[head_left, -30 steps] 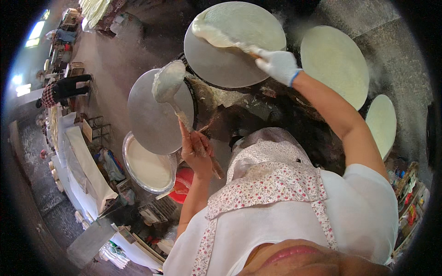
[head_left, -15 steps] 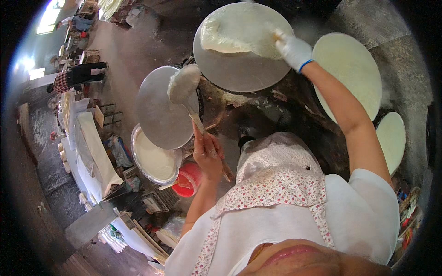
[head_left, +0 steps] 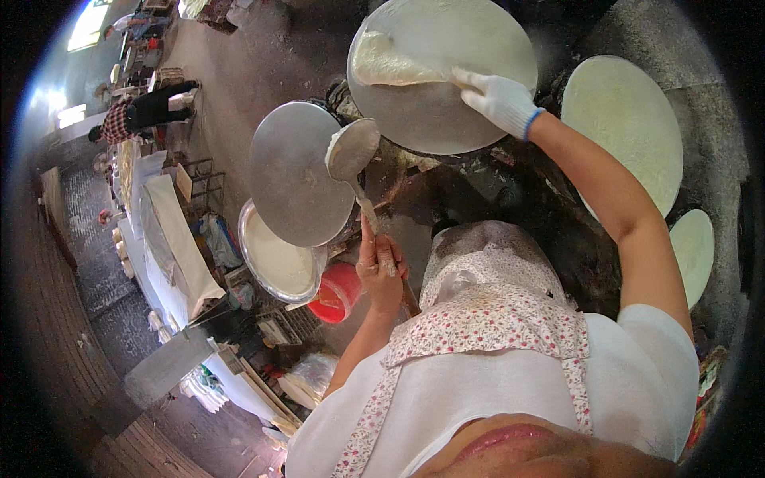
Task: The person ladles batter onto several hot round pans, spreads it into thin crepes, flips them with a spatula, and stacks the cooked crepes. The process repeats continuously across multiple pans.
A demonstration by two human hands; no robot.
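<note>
My left hand (head_left: 382,267) is closed round the handle of a batter-coated ladle (head_left: 353,151), its bowl raised beside the bare round griddle (head_left: 293,175). My right hand (head_left: 504,103), in a white glove with a blue cuff, reaches over the large far griddle (head_left: 434,131). Its fingertips meet the right end of a thick ridge of pale batter (head_left: 390,68). Beyond that ridge a thin coat of batter covers the griddle's far part, while the near part is bare grey. Whatever the gloved fingers grip is too small to make out.
A basin of pale batter (head_left: 279,255) stands below the left griddle, with a red bucket (head_left: 339,295) beside it. Right of me are two more batter-coated griddles, one large (head_left: 625,131) and one smaller (head_left: 692,255). A person (head_left: 147,111) stands by long covered tables (head_left: 171,239) at far left.
My gloved right hand has moved left and slightly nearer across the far griddle. The batter ridge now ends at its fingertips. The ladle stays raised in my left hand as the whole view shifts slightly.
</note>
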